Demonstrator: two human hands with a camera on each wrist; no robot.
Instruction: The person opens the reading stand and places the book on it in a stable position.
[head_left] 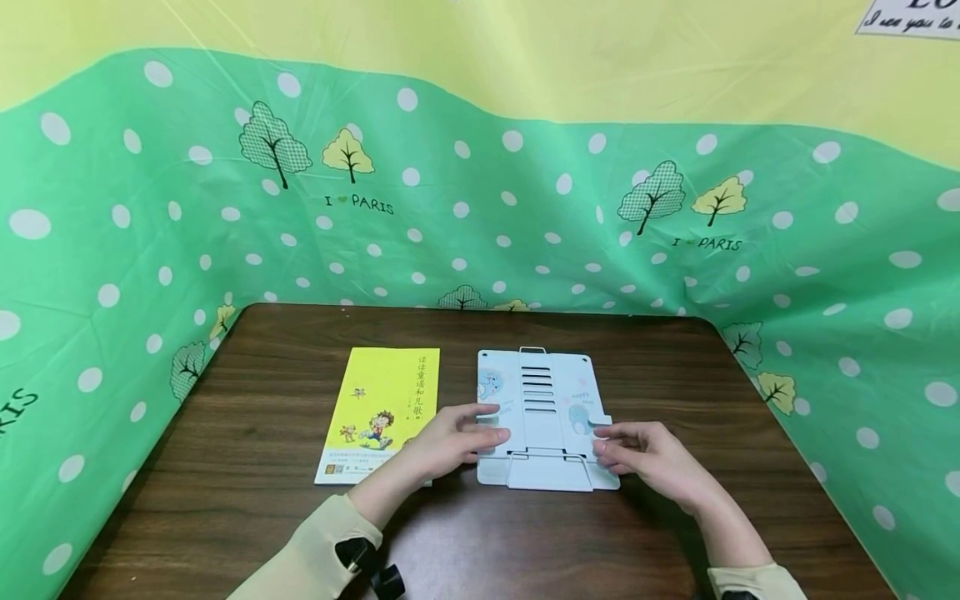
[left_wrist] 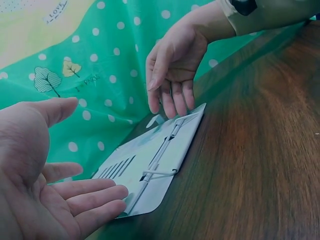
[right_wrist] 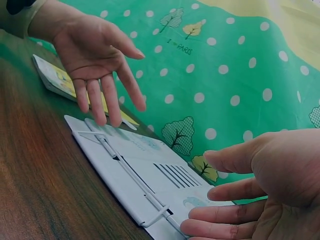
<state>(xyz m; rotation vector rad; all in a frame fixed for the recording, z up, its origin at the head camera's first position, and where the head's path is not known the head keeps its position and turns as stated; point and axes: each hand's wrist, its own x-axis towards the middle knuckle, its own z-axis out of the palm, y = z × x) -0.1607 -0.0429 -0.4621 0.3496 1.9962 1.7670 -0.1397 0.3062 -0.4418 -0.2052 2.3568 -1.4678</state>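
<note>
A pale blue book stand [head_left: 538, 433] with a slotted middle strip, wire clips and printed animal pictures lies flat on the table. My left hand [head_left: 457, 437] is at its left edge, the fingers extended and loosely spread. At the opposite edge is my right hand [head_left: 651, 457], its fingers fairly straight near the small side tab [head_left: 600, 421]. Both wrist views show the palms facing inward with nothing gripped. Whether the fingertips touch the stand is hard to tell. Left of it lies a yellow children's book [head_left: 382, 392], partly hidden by my left forearm.
The dark wooden table [head_left: 285, 358] holds the book and the stand. A green and yellow cloth [head_left: 480, 192] with white dots and trees hangs round the back and sides. Dark wrist-worn devices [head_left: 367, 567] sit on the sleeves.
</note>
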